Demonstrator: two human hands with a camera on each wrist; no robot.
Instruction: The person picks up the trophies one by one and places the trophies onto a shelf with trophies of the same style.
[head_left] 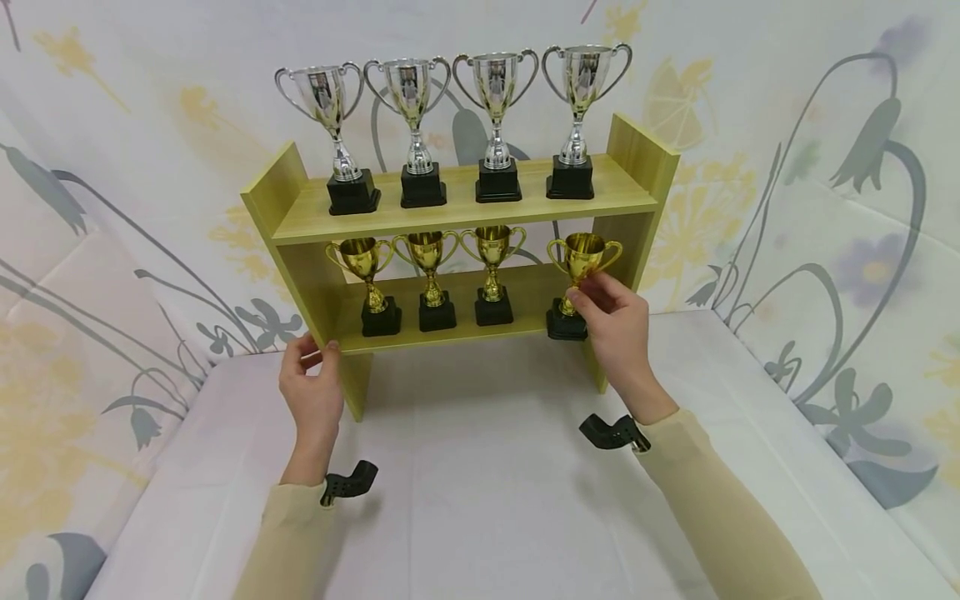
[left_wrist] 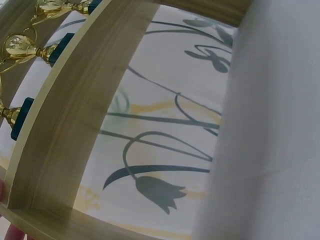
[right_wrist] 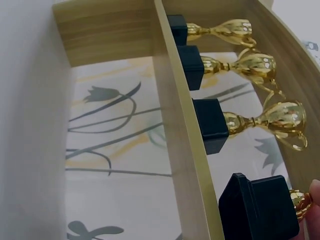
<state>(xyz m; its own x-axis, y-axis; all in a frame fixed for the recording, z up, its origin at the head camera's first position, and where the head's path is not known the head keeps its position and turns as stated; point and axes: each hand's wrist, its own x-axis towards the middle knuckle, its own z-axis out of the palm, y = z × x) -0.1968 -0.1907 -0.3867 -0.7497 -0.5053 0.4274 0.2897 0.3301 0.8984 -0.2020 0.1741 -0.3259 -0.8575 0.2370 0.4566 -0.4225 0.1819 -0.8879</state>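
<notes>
My right hand (head_left: 618,325) pinches the stem of a gold trophy cup (head_left: 583,254) at the right end of the lower shelf. Its black base (right_wrist: 260,207) juts out past the shelf's front edge in the right wrist view. My left hand (head_left: 313,383) holds the left side panel of the wooden shelf unit (head_left: 450,337), thumb on its front edge. Three more gold trophy cups, the nearest being this gold trophy (head_left: 493,250), stand in a row left of the held one. In the left wrist view only fingertips show at the lower left corner.
Several silver trophy cups (head_left: 495,92) with black bases line the top shelf (head_left: 465,212). The unit stands on a white-covered table (head_left: 480,500), with a flower-printed cloth (head_left: 787,167) behind it. Each wrist carries a small black camera mount (head_left: 611,432).
</notes>
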